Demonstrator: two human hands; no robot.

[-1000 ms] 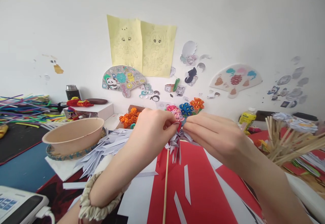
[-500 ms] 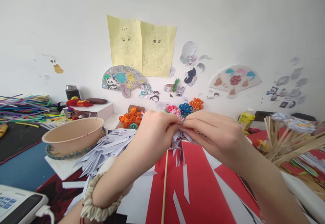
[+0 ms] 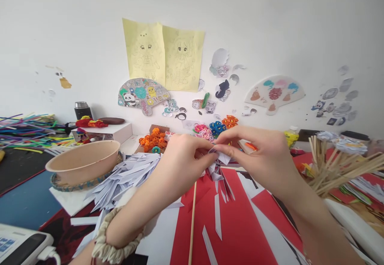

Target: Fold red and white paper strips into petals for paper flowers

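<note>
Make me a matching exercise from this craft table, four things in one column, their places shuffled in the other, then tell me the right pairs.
1. Folded white paper
2. Thin stick
3. Beige basin
4. Yellow drawing paper

A. Over the red sheet
B. Up on the wall
C. Between the left hand and right hand
D. Left of the heaped white strips

Pairs: 1-C, 2-A, 3-D, 4-B.
</note>
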